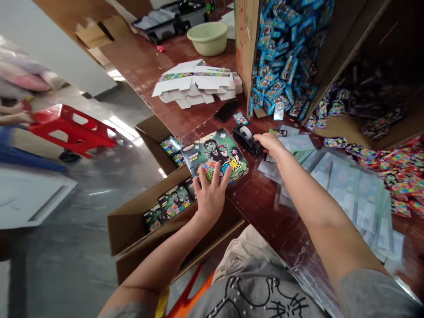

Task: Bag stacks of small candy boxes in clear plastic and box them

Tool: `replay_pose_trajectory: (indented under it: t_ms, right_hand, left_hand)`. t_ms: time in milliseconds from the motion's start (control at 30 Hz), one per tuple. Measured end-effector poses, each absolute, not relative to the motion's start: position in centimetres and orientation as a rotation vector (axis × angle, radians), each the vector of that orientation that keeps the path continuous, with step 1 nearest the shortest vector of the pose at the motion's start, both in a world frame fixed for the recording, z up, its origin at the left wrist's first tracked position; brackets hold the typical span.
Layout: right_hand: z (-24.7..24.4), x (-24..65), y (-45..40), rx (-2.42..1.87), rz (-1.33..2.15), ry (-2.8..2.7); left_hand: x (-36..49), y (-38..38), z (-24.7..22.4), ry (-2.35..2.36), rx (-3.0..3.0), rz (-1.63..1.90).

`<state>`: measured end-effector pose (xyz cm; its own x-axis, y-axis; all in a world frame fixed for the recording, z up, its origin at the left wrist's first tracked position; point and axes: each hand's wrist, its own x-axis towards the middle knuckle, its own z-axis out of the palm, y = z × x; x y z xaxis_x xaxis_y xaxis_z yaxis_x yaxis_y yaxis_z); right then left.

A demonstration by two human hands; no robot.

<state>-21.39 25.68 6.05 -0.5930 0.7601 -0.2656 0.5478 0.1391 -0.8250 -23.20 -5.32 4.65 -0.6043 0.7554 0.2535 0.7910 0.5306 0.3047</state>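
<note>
My left hand (212,194) lies with fingers spread on the front of a green candy box (218,150) printed with a cartoon vampire. The box rests at the table's left edge. At the right end of a black tape dispenser (243,138), my right hand (270,145) has its fingers closed; whether a strip of tape is between them is hidden. A roll of clear tape (245,132) sits in the dispenser. Clear plastic sleeves (298,143) lie beneath and beside my right forearm.
Below the table edge, an open carton (122,225) holds several similar boxes. Flattened white boxes (198,84), a phone (226,110) and a pale green basin (208,39) are farther back. Cartons of blue packets (281,57) and dark packets (380,119) stand right, near red packets (404,172).
</note>
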Motion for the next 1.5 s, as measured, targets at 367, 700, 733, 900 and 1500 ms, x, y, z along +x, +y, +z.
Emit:
replay_pose_trajectory:
  t_ms: [367, 700, 733, 900, 1500]
  right_hand:
    - [6.2, -17.0, 25.1, -1.057, 1.983, -1.773]
    - [4.9, -15.9, 23.0, -1.064, 1.875, -1.602]
    - [4.7, -15.7, 22.8, -1.079, 1.85, -1.609]
    - [2.7, -15.0, 22.7, -1.167, 1.702, -1.746]
    - [4.1, -8.6, 17.3, -0.938, 1.325, -2.077]
  left_hand:
    - [-22.9, -5.3, 3.8, -2.626, -1.3, -0.587]
    - [-22.1, -4.0, 4.3, -2.663, -1.198, -0.311]
    - [-21.9, -3.9, 4.3, -2.668, -1.186, -0.299]
    - [-21.7, -3.2, 4.3, -2.693, -1.166, -0.222]
    - [-23.1, -4.6, 6.0, -2.717, -1.553, -0.29]
